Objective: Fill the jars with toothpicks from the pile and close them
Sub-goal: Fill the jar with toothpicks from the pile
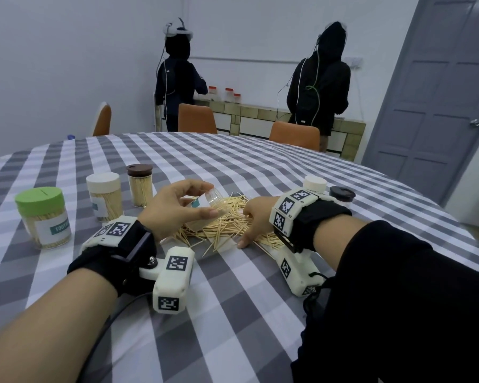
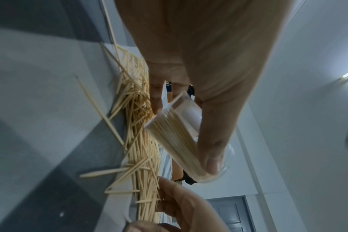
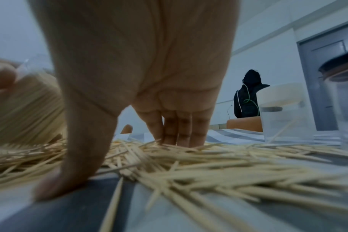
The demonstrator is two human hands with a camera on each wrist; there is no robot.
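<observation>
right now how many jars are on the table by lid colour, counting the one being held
green lid: 1
cream lid: 2
brown lid: 1
black lid: 1
no lid, held tilted by the left hand: open jar: 1
total: 6 jars

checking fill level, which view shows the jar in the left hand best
Left wrist: the jar fills mid-frame, packed with toothpicks, thumb across it. The head view shows it small, tilted over the pile. The right wrist view catches only a blurred edge.
</observation>
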